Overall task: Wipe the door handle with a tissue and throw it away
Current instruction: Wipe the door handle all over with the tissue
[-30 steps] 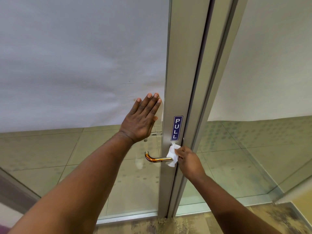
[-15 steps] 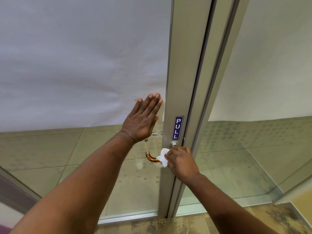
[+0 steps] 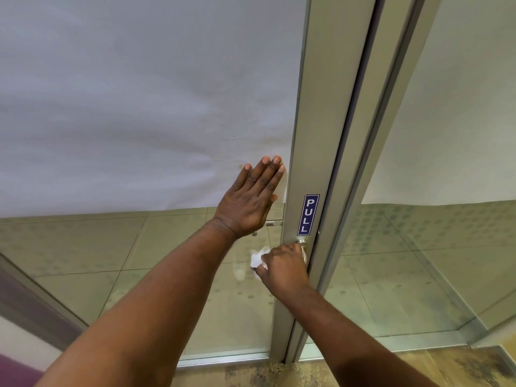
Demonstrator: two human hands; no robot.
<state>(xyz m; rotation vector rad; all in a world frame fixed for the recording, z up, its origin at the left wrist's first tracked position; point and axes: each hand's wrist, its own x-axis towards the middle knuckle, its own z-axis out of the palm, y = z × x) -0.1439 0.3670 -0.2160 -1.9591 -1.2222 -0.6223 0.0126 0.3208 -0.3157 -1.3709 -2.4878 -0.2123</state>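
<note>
My left hand [image 3: 252,199] lies flat and open against the glass door panel [image 3: 139,107], fingers together and pointing up, fingertips just beside the inner edge of the metal door frame [image 3: 315,135]. It holds nothing. The palm crosses the lower edge of the white frosted film on the glass; below that edge the pane is clear.

My right hand [image 3: 283,268] is closed around the white tissue [image 3: 257,258], which is bunched and shows past the knuckles on the side away from the frame. The hand covers most of the door handle [image 3: 303,247]; only its round metal base and a short curved stretch show, against the frame directly below the blue PULL sign [image 3: 308,215]. I cannot tell how much of the tissue touches the handle under the fingers.

To the right of the frame runs a dark vertical gap, then a second metal post [image 3: 391,121] and another glass pane [image 3: 446,247]. The two hands are near each other but apart. The glass to the left of the tissue is unobstructed, and the patterned floor [image 3: 279,375] meets the bottom rail of the door.
</note>
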